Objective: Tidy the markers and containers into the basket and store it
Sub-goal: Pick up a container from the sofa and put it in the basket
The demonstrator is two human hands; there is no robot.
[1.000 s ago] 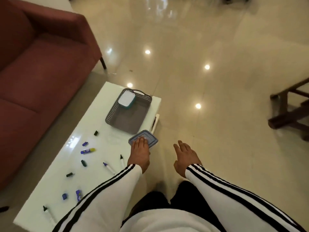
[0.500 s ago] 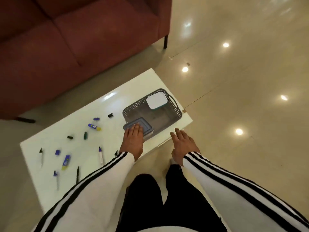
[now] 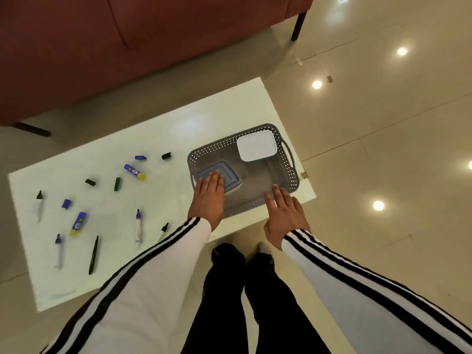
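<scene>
A grey perforated basket stands at the right end of the white table. Inside it, a white-lidded container sits in the far corner and a blue-lidded container sits in the near left corner. My left hand grips the blue-lidded container, fingers flat over its lid. My right hand hovers open at the basket's near right rim, holding nothing. Several markers, such as a blue one and a black one, lie scattered on the table with loose caps and two glue sticks.
A dark red sofa runs along the far side of the table, with a leg at its right end. Glossy tiled floor spreads to the right. My legs in black trousers stand against the table's near edge.
My left hand carried the blue-lidded container from the table's near edge into the basket. My right hand moved forward to the basket's rim. My view swung round over the table.
</scene>
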